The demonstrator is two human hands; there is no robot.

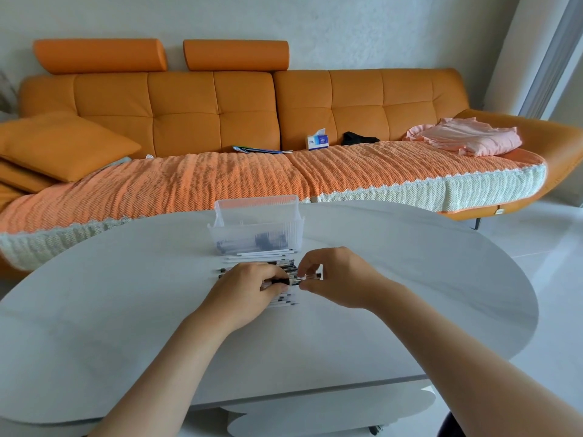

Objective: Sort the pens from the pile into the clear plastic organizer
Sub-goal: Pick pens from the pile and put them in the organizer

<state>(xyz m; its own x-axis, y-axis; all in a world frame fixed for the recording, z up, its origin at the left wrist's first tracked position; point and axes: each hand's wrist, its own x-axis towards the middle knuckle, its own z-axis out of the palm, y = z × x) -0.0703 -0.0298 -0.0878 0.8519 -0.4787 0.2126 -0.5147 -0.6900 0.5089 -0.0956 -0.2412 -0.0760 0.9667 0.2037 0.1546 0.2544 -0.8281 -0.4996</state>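
My left hand (249, 287) grips some pens (280, 281) and my right hand (334, 277) pinches one end. My hands hide most of the pile (262, 256), just before the clear box (257, 228) on the table (410, 279)

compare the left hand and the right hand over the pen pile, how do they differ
The left hand lies low on the near-left part of the pen pile, fingers curled over dark pens; the right hand arches higher, pinching a pen between thumb and fingertips. The left hand covers part of the pile; the right hand sits at its right edge. Both grip pens in front of the clear organizer.
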